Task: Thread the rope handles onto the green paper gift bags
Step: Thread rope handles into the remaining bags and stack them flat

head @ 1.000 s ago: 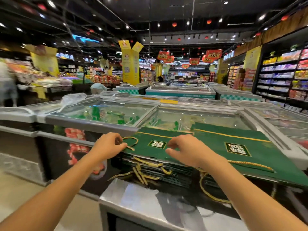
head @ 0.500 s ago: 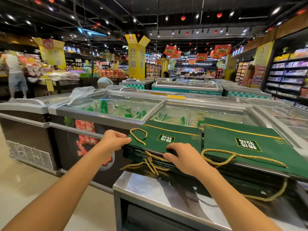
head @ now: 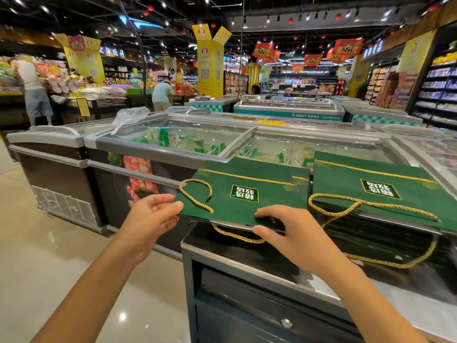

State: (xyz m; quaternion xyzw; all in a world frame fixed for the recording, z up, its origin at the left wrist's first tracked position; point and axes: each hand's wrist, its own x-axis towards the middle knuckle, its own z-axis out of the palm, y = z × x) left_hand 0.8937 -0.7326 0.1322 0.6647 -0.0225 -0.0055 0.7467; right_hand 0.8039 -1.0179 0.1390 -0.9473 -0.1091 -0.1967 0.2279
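Top green bag [head: 272, 184] lies flat, centre frame, long axis left-right. Left hand [head: 150, 216] pinches its left corner beside the rope loop [head: 197, 203]; right hand [head: 284, 226] grips the near edge. Left hand is nearer the rope's free end.

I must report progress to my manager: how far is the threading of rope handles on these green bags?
Looks done: the right bag carries a looped gold handle. In hand: the left hand and right hand pinch the left bag, whose top rope has one black tip lying free; a second loop hangs beneath. Left: thread that tip; further bags cannot be counted.
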